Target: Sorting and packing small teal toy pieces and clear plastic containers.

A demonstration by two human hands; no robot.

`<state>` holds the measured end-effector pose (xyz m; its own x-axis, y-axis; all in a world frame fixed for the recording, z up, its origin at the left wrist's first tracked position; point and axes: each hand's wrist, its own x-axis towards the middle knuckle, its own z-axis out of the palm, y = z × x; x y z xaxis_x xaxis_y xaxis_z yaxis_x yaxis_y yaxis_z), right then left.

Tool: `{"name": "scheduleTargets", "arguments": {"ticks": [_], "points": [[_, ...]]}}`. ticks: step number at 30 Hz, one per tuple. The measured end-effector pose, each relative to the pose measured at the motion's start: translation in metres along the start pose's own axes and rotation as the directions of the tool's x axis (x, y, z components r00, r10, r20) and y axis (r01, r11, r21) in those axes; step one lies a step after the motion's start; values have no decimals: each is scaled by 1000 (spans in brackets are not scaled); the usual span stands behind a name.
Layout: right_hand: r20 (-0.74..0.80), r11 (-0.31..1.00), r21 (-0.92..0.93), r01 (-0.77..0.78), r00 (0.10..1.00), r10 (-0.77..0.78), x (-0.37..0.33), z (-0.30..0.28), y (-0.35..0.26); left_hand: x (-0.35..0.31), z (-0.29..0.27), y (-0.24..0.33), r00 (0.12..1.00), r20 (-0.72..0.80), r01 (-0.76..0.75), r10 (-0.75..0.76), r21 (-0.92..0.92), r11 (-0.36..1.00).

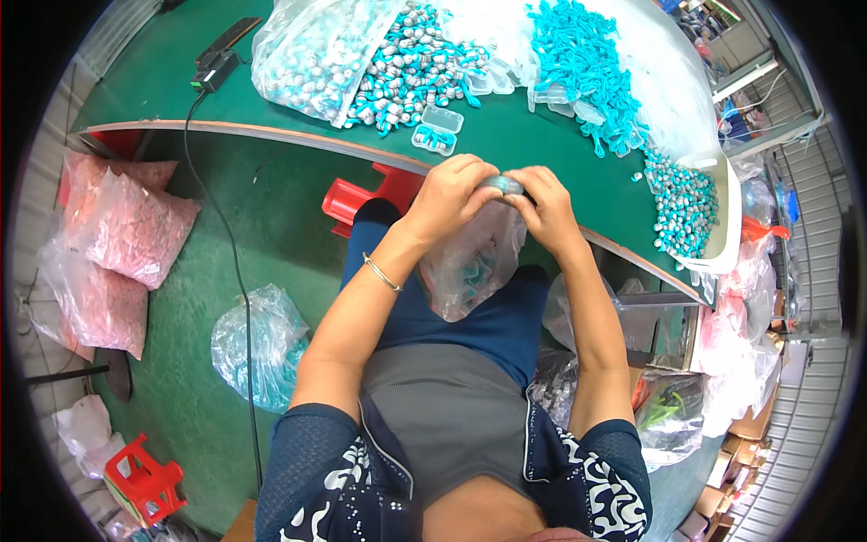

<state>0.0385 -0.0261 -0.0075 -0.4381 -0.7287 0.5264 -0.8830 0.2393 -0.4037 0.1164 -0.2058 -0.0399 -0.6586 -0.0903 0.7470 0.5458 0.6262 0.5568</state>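
Note:
Just past the table's front edge, my left hand (452,194) and my right hand (545,206) hold a small clear plastic case (504,184) between them. The fingers of both hands press on its two ends. Something greyish and teal shows through it, too small to make out. On the green table (352,144) left of the hands lies an open clear box (435,138), its lid folded back and teal-and-white pieces inside. Below the hands, at my lap, hangs a clear plastic bag (474,262) with teal-tinted pieces in it.
Heaped on the table are teal-and-white pieces (406,72), teal looped pieces (587,68) and a white tray (728,217) of small parts. A bagged heap (316,68) lies far left. A black cable (221,208) drops to the floor near a red stool (357,200) and filled bags (135,226).

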Motion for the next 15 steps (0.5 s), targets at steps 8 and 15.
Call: {"name": "scheduleTargets", "arguments": {"ticks": [8, 15], "points": [[31, 983, 140, -119, 993, 116, -51, 9, -17, -35, 3, 10, 948, 276, 226, -160, -225, 948], [141, 824, -131, -551, 813, 565, -149, 82, 29, -79, 19, -10, 945, 132, 296, -298, 38, 954]]}}
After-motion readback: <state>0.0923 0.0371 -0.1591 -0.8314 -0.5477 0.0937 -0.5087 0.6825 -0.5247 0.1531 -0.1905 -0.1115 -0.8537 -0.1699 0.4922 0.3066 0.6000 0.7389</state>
